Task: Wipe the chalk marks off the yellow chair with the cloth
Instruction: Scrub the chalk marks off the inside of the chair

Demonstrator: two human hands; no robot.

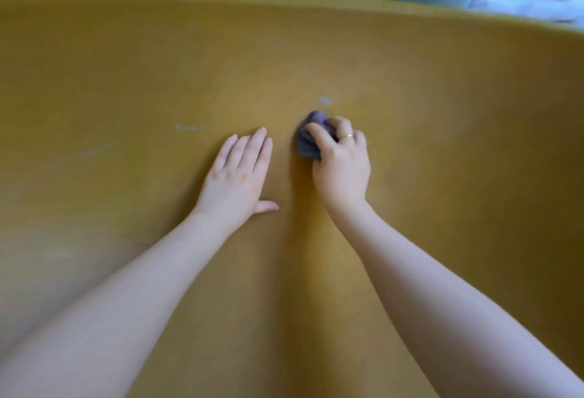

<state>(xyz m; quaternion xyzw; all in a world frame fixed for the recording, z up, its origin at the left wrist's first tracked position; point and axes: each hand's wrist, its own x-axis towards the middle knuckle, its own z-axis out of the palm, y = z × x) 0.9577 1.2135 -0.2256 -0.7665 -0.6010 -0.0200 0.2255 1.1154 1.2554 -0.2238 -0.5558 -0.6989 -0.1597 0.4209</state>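
- The right hand (339, 157) grips a bunched grey cloth (308, 136), fingers curled round it, pressing it against the yellow chair (442, 113)
- The left hand (238, 173) lies flat on the fabric beside it, fingers straight
- A pale chalk spot (325, 100) remains just above the cloth
- A short chalk streak (188, 127) and a fainter line (91, 151) lie to the left, so the wiping looks well short of done

yellow chair (442, 113), flat left hand (237, 170), bunched cloth (308, 141), seemingly pale chalk marks (325, 100)
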